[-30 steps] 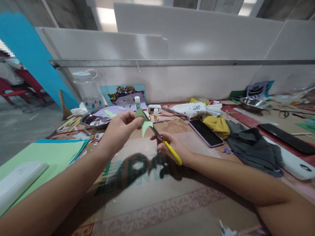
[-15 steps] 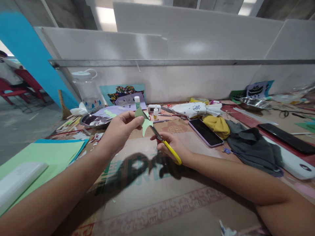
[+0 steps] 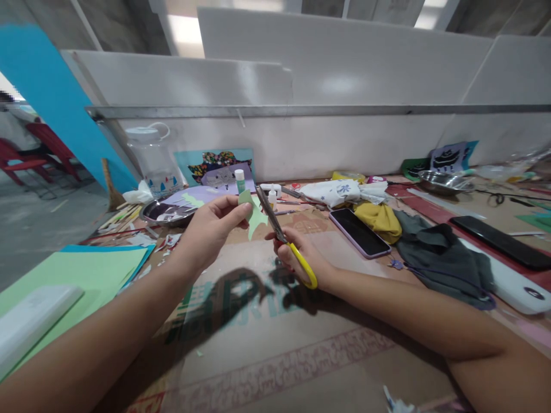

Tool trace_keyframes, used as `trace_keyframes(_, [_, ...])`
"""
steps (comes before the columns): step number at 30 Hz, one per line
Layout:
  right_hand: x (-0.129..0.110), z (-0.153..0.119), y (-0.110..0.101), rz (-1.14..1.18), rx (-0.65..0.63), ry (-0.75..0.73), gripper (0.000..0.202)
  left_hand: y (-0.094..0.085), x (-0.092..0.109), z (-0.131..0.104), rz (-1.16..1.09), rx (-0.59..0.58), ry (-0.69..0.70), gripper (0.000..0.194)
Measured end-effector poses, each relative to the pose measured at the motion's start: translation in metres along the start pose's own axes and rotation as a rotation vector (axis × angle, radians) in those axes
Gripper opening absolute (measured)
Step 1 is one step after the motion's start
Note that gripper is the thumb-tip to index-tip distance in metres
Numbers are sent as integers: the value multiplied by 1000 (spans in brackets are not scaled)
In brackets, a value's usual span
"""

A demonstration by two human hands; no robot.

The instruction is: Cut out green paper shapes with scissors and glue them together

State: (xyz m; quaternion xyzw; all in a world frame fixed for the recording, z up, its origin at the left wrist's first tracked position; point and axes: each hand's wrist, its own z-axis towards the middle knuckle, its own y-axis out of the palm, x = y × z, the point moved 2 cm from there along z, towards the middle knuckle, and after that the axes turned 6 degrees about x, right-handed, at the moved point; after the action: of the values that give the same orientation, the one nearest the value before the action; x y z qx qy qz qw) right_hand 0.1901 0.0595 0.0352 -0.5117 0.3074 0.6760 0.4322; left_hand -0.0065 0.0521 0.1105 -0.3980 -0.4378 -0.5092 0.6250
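Note:
My left hand (image 3: 219,225) pinches a small light green paper piece (image 3: 257,221) between thumb and fingers, above the cardboard. The paper has curved, pointed edges. In my right hand (image 3: 297,252) is a pair of scissors with yellow handles (image 3: 306,267), my fingers closed around the grips. The blades point up and away, right beside the paper's right edge. Whether they touch the paper I cannot tell. Behind the paper stands a glue stick (image 3: 240,181) with a white cap. A small white bottle (image 3: 272,199) is partly hidden by the blades.
A cardboard sheet (image 3: 275,350) covers the table in front of me. Green and blue paper sheets (image 3: 107,267) lie at left under a white box (image 3: 38,315). A metal plate (image 3: 148,215) and a clear bottle (image 3: 155,160) stand behind. On the right are a phone (image 3: 359,232) and cloths (image 3: 439,255).
The scissor blades have moved off the paper and swung more upright, now to its right. The left hand holds the paper in nearly the same place.

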Motion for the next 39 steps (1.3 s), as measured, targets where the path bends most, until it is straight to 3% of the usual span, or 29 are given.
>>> trace_keyframes(18, [4,0,0,26,30,10,59,1,-4,-1,-37,-46,-10,32])
trace_keyframes(23, [2,1,1,33,16,22,60,0,-3,-1,-22,3,-9,25])
trace_keyframes(29, [-2,1,2,34,-3,4,61,1,-2,-2,-54,-54,5,22])
trace_keyframes(39, [-2,1,1,2,-32,-10,64,2,5,-3,-37,23,20,13])
